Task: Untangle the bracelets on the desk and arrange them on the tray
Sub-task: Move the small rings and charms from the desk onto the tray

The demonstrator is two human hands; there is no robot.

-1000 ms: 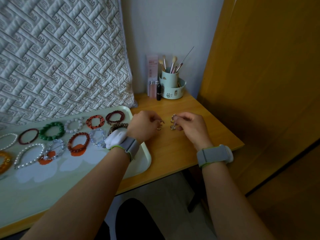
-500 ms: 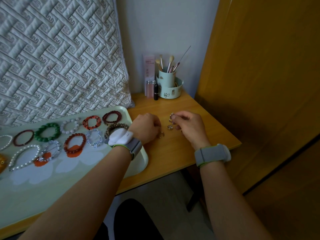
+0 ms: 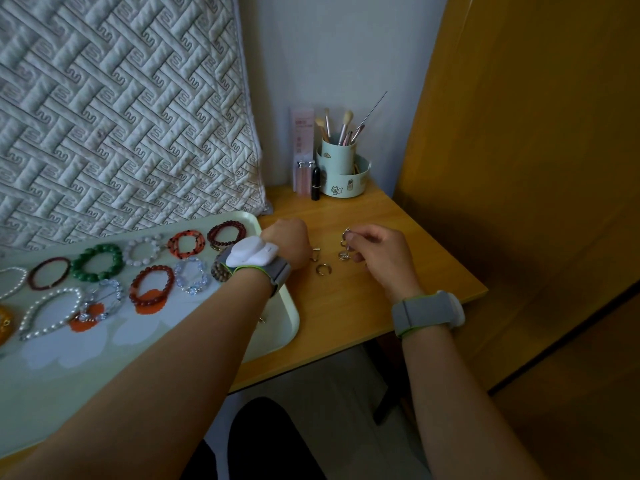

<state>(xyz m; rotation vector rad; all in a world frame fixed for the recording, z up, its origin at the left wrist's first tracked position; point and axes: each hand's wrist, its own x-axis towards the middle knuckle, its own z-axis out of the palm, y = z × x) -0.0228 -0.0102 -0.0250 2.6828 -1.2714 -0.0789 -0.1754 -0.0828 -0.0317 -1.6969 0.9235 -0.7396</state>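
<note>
On the wooden desk (image 3: pixel 346 306), my right hand (image 3: pixel 379 252) pinches a small tangle of metal rings (image 3: pixel 345 242) and holds it just above the surface. My left hand (image 3: pixel 287 242) is to its left with fingers curled, and a small metal ring piece (image 3: pixel 314 253) shows at its fingertips. A loose gold ring (image 3: pixel 323 269) lies on the desk between both hands. The pale green tray (image 3: pixel 292 329) at the left holds several bead bracelets in rows, among them a green bracelet (image 3: pixel 97 262) and a pearl bracelet (image 3: pixel 48 313). My left wrist hides part of one brown bracelet.
A mint brush holder (image 3: pixel 343 168) with makeup brushes, lipsticks (image 3: pixel 315 183) and a pink box stand at the desk's back edge. A quilted white cushion (image 3: pixel 121 116) leans behind the tray. A wooden wardrobe (image 3: pixel 519 168) borders the desk's right side.
My hands have drawn apart. The gold ring that my left hand held a second ago now lies on the desk. My right hand still holds the ring tangle.
</note>
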